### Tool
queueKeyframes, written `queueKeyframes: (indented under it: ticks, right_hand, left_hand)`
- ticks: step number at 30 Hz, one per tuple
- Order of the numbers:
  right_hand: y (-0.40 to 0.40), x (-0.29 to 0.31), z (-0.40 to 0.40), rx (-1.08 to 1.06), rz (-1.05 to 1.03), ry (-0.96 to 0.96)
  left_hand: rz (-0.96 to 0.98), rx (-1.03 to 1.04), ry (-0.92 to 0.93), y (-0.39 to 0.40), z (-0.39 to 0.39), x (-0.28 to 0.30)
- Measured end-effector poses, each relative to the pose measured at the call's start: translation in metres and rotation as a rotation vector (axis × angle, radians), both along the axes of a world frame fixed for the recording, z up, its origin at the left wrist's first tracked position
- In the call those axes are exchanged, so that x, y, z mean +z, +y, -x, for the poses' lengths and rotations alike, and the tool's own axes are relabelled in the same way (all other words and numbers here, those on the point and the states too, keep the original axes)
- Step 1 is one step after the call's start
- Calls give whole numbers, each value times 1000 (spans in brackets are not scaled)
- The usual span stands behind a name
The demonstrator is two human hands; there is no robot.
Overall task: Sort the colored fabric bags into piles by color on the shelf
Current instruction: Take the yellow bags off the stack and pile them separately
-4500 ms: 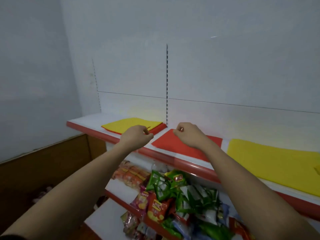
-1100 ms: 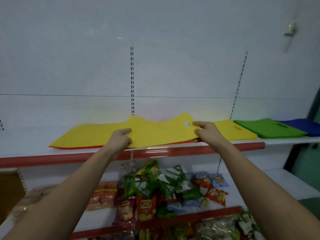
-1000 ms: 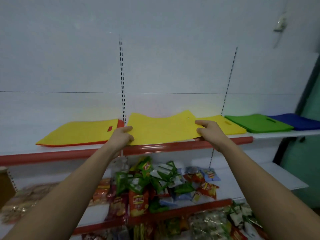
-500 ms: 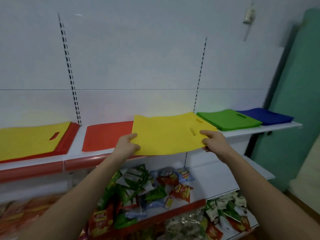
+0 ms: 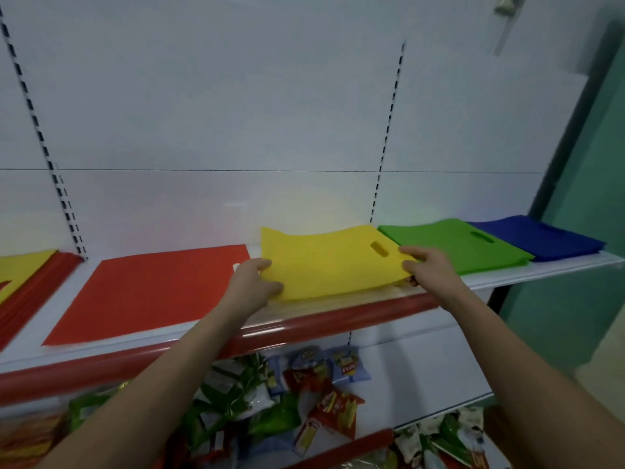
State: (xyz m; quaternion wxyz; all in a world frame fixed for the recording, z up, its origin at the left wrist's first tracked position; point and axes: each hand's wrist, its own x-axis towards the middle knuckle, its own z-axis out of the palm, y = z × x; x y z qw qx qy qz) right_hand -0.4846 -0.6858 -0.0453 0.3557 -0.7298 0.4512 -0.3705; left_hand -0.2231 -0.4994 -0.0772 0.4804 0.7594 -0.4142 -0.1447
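Head view shows both hands holding one yellow bag [image 5: 324, 262] over the shelf [image 5: 527, 277]. Left hand [image 5: 252, 282] pinches its left edge, and right hand [image 5: 427, 267] pinches the right edge near the handle slot. This bag sags in the middle, between the red bag [image 5: 148, 292] and the green pile [image 5: 453, 243]. A blue pile [image 5: 537, 236] lies further right.

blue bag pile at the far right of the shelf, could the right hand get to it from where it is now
Probably yes. The right hand now pinches the yellow bag, so it must let go first. Only the flat green bag pile lies between it and the blue bag pile, and nothing stands above either.
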Motion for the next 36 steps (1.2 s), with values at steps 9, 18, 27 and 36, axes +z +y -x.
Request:
queueKeyframes:
  ticks: [9, 18, 27, 36]
  right_hand:
    - [-92, -9, -3, 155, 192, 295]
    - [-114, 0, 2, 236, 276, 303]
    - [-13, 24, -44, 908, -107, 38]
    - [158, 42, -129, 1312, 103, 81]
  left_hand:
    - [-311, 175, -162, -53, 20, -4]
    - [-366, 429, -482, -50, 45, 5]
    - [-347, 555, -495, 27, 82, 15]
    - [-443, 817, -518, 200, 99, 58]
